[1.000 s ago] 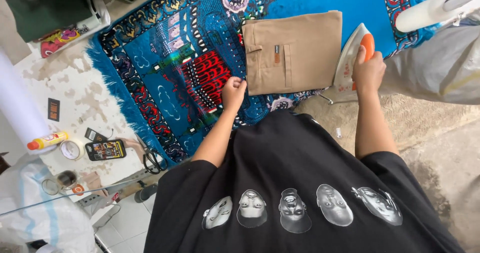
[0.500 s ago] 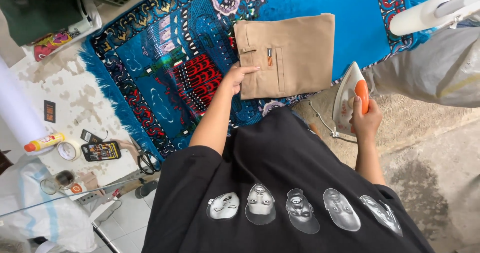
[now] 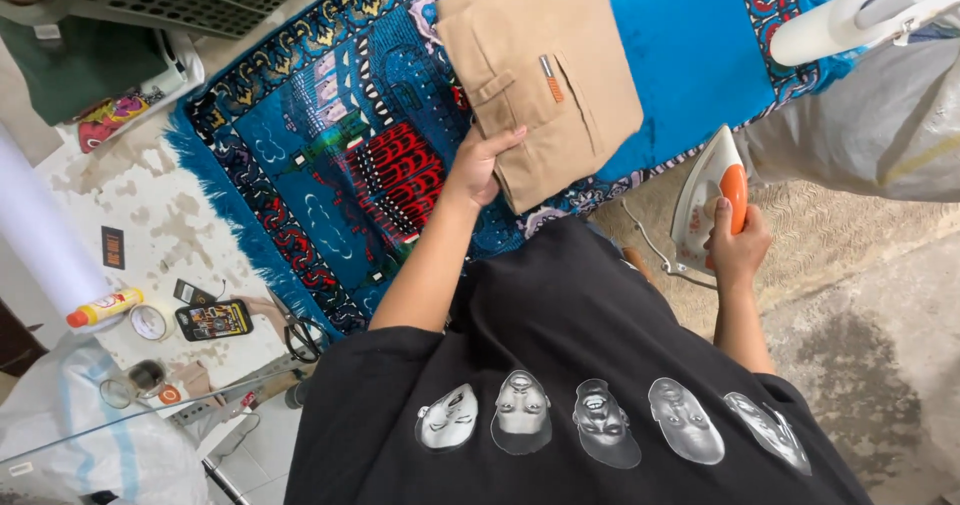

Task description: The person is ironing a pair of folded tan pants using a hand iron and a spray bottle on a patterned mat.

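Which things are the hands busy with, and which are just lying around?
In use:
left hand on the folded tan trousers
right hand gripping the iron
blue patterned cloth underneath

Lying about:
phone
scissors
yellow bottle

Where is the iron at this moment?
In the head view, the iron is on the right, off the blue patterned rug, gripped by the right hand, to the right of the folded tan trousers.

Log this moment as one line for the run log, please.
left hand: flat on folded tan trousers | right hand: gripping iron handle, iron off the trousers | surface: blue patterned rug
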